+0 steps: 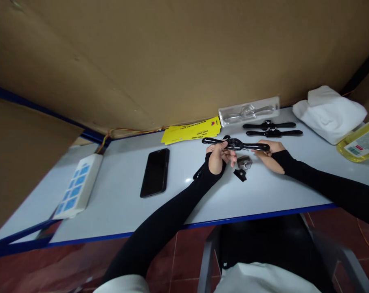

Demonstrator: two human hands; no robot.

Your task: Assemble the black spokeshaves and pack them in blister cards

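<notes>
A black spokeshave [235, 143] is held level above the table, its two handles pointing left and right. My left hand [218, 158] is closed around it near its middle and left handle. At the right handle, the fingers of my right hand [269, 156] are closed on the end. On the table just below lie a shiny metal blade [244, 162] and a small black cap piece [240, 175]. Part of another black tool [198, 173] shows beside my left wrist, mostly hidden by the sleeve.
Two black spokeshaves [274, 133] lie behind my right hand. Near the back wall are a clear blister pack [249, 112] and yellow printed cards [187, 133]. A phone [154, 173] and power strip [77, 187] are left; white cloth [329, 112] and a yellow-liquid bottle [361, 142] right.
</notes>
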